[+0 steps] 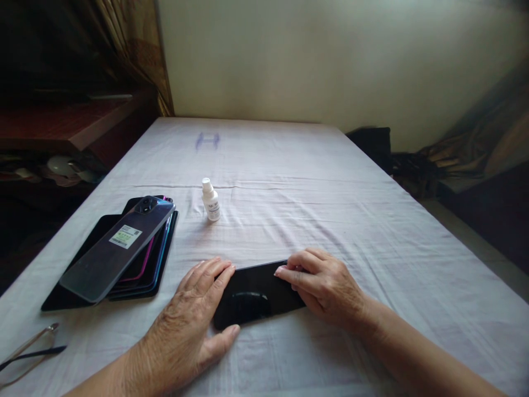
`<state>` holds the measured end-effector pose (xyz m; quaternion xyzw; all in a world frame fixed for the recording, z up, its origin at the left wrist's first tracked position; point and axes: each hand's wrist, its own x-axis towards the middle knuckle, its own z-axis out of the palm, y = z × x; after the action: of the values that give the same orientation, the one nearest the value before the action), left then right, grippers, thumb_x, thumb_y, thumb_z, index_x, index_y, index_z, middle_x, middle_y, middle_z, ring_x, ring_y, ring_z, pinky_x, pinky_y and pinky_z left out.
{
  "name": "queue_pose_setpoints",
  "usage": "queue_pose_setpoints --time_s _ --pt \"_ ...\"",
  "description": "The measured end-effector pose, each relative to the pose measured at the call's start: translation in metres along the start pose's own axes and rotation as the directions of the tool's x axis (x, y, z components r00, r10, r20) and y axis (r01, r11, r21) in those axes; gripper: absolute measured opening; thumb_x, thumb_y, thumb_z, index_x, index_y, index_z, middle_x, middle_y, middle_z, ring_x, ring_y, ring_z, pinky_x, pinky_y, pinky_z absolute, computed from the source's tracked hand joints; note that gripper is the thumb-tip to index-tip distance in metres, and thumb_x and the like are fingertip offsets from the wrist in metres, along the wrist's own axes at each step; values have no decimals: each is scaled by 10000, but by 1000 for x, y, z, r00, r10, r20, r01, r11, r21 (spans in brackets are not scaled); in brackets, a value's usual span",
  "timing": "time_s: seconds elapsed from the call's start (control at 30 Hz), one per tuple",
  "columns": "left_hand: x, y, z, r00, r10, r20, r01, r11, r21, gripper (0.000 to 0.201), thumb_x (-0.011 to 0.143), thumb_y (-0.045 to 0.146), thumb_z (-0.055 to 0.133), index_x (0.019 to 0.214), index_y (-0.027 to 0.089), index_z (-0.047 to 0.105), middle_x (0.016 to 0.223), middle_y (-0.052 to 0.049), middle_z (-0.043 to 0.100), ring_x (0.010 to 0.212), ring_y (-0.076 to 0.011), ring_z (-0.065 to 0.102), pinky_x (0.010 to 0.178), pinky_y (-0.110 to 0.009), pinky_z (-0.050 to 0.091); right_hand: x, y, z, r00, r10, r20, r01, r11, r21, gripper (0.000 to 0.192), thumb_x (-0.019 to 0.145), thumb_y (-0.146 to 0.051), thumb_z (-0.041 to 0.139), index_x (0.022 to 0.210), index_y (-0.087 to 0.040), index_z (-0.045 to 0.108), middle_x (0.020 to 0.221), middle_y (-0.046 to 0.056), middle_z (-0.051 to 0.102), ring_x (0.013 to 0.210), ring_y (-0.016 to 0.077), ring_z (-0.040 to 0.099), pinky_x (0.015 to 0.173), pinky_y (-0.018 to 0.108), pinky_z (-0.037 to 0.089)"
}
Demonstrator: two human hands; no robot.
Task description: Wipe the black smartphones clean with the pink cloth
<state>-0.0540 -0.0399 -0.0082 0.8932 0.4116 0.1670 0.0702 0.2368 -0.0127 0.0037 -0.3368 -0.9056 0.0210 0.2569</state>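
A black smartphone lies on the cloth in front of me, its dark glossy face up and catching a curved reflection. My left hand grips its left end, with fingers at the far edge and the thumb at the near edge. Over the right end, my right hand has thumb and fingers pinched together against the screen. Whatever may be between those fingertips is too small or hidden to make out. Beyond the phone stands a small white bottle with its cap on and printing on the label.
At left is a pile of several phones and dark flat devices, topped by a grey phone with a sticker. Eyeglasses lie at the near left edge. The table bears a wrinkled pale cloth. A reddish-brown wooden desk adjoins it at left.
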Motion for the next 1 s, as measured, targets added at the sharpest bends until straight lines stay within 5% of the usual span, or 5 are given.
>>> queue_pose_setpoints --time_s 0.43,0.63,0.83,1.0 --pt "0 1 -2 1000 19 -1 -19 1000 3 726 833 271 576 1498 166 305 1490 -127 438 1378 -300 402 1158 -471 348 -3 7 -1 998 16 -58 -18 1000 -21 272 932 -112 466 1049 -198 697 901 63 668 777 171 575 706 312 472" --pt "0 0 0 1000 22 -13 -22 1000 9 751 805 278 602 1496 171 327 1491 -119 437 1373 -306 402 1158 -464 344 -1 -1 -2 996 -78 32 76 996 56 268 949 -127 455 1038 -207 695 876 52 665 713 146 559 642 274 459" --pt "0 0 -1 999 35 1 -35 999 25 712 830 303 585 1488 186 339 1505 -124 407 1384 -305 373 1149 -473 344 -2 6 2 997 32 -67 -37 997 -62 276 941 -123 463 1046 -208 703 901 61 672 792 174 588 715 309 481" --pt "0 0 -1 999 53 1 -53 998 41 712 835 309 575 1492 187 330 1503 -121 399 1392 -289 354 1159 -458 321 -1 0 2 999 -40 4 40 999 3 277 950 -127 452 1036 -198 706 891 54 668 726 149 560 652 278 468"
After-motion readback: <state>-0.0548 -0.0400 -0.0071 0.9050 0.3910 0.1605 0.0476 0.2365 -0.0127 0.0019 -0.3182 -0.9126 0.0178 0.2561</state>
